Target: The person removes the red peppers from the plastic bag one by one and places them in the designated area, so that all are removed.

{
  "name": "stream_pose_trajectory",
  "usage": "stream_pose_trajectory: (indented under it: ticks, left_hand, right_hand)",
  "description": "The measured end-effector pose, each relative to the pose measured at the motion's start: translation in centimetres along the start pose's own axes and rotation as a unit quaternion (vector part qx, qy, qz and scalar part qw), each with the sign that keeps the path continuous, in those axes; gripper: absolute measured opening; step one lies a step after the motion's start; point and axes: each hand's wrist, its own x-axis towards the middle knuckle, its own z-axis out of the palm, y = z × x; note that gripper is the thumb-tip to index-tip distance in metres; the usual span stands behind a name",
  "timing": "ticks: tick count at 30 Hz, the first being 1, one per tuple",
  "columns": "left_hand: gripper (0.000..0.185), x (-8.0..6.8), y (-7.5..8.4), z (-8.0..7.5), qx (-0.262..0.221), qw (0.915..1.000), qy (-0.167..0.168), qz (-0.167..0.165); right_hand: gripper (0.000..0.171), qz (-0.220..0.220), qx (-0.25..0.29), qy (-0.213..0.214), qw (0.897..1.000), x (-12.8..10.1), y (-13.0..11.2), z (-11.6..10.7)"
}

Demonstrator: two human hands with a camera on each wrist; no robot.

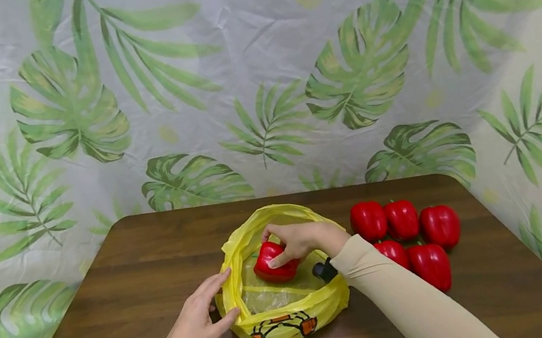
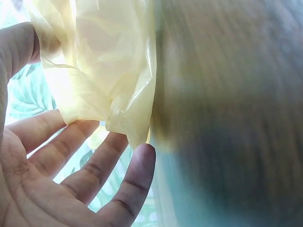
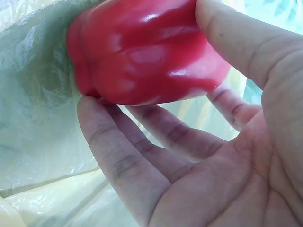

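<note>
A yellow plastic bag (image 1: 328, 305) with an orange-and-black print stands on the table, its mouth spread wide. Within that mouth my right hand (image 1: 307, 237) holds a red bell pepper (image 1: 280, 274). The right wrist view shows the thumb across one side of the pepper (image 3: 147, 52) and fingertips against the other. At the bag's left side, my left hand (image 1: 197, 321) touches the rim with extended fingers and thumb. In the left wrist view its spread fingers (image 2: 135, 172) lie along the thin yellow plastic (image 2: 109, 61).
To the right of the bag, several red bell peppers (image 1: 440, 225) sit grouped on the brown wooden table (image 1: 156, 256). My right forearm partly covers one of them. Behind the table hangs a leaf-patterned sheet (image 1: 258, 62).
</note>
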Motion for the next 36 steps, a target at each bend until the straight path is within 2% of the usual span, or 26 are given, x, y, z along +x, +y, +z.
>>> stream_pose_trajectory:
  ticks: [11, 21, 28, 36]
  left_hand:
    - [0.073, 0.1, -0.1, -0.1, 0.004, 0.9998, 0.013, 0.011]
    - [0.072, 0.1, -0.2, -0.1, 0.014, 0.9997, 0.016, 0.014]
    - [0.072, 0.2, -0.2, -0.1, 0.019, 0.9995, 0.017, 0.016]
    - [0.072, 0.0, -0.2, 0.0, 0.02, 0.9996, 0.015, 0.011]
  right_hand:
    - [0.048, -0.019, -0.055, 0.003, 0.998, -0.4, 0.4, -0.5]
    - [0.05, -0.028, -0.037, 0.005, 0.999, -1.5, 0.4, -1.4]
    - [0.05, -0.05, -0.002, 0.006, 0.999, -3.1, 0.8, -2.7]
    - [0.055, -0.048, -0.032, 0.036, 0.998, -5.0, 1.6, -3.7]
